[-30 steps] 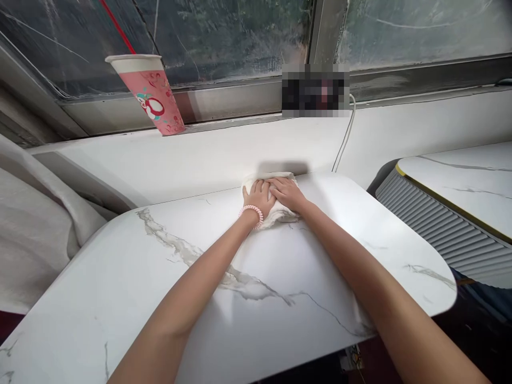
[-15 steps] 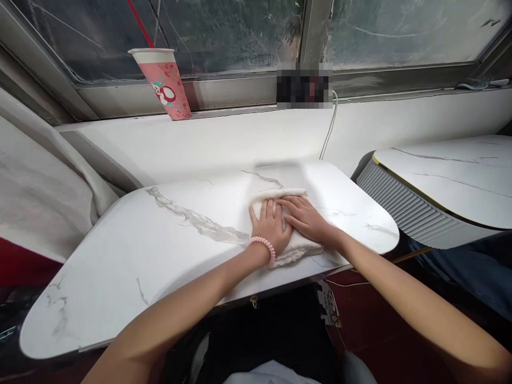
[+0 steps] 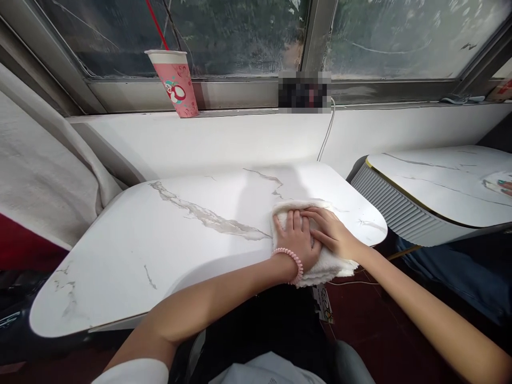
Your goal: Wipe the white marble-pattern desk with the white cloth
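A folded white cloth [image 3: 332,262] lies on the marble-patterned white tabletop [image 3: 224,192], and its lower edge hangs over the near rim. My left hand [image 3: 298,237] is pressed flat on the cloth, fingers spread, with a pink coil band [image 3: 294,258] around the wrist. Just to its right, my right hand [image 3: 332,229] also rests flat on the cloth, its fingertips close to the left hand's fingers. Both hands are open, palms down. The part of the cloth under the palms is hidden.
On the window ledge stand a pink paper cup [image 3: 176,88] with a red straw and a blurred dark object [image 3: 304,92] with a white cable. A second table [image 3: 432,176] is at the right, with part of another person's hand [image 3: 506,185] on it. A pale curtain [image 3: 44,160] hangs left.
Both hands have slid the cloth to the right and toward me, so that it now reaches over the near edge. Another person's hand has come into view at the right.
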`<state>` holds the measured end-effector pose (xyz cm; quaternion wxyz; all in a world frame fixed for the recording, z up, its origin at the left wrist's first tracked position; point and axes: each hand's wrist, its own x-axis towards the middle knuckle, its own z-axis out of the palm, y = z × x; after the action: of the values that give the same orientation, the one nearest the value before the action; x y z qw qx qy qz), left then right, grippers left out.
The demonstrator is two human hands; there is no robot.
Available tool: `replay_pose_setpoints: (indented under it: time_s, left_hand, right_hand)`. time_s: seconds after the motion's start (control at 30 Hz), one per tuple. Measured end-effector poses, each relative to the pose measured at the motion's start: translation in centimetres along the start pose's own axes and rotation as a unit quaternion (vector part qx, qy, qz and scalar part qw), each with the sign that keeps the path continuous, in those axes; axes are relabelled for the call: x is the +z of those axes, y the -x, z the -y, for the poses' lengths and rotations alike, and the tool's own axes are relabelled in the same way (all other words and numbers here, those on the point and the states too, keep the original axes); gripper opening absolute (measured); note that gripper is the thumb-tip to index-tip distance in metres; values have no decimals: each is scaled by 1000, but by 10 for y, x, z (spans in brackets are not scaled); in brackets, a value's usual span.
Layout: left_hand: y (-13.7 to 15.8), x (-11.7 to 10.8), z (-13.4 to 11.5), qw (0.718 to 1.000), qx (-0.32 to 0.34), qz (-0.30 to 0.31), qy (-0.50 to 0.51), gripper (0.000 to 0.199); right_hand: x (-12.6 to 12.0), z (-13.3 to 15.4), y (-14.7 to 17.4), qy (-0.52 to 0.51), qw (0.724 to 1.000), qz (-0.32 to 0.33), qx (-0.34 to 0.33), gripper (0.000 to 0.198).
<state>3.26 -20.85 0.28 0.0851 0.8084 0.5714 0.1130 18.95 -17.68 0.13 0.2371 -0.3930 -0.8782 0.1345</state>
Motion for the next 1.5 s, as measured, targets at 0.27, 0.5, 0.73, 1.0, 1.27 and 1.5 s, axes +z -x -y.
replay_pose_setpoints:
  time_s: [0.27, 0.5, 0.73, 1.0, 1.27, 1.5]
  left_hand:
    - [-66, 2, 26, 999, 10, -20, 35, 61]
    - [-137, -4, 64, 999, -32, -28, 31, 58]
    - [-190, -4, 90, 998, -50, -39, 22, 55]
    - [-242, -2, 99, 997, -56, -47, 9, 50]
    - [-254, 2, 91, 995, -75, -56, -21, 51]
    - [-238, 5, 74, 996, -80, -44, -12, 55]
  right_hand:
    - [4, -44, -52, 24, 999, -28, 25, 42]
    - [14, -90, -127, -1, 998, -56, 36, 41]
    - [20, -127, -178, -13, 996, -72, 53, 40]
    - [18, -163, -213, 2, 992, -83, 92, 41]
    - [16, -182, -224, 22, 994, -68, 82, 40]
    - [10, -177, -199, 35, 996, -61, 49, 42]
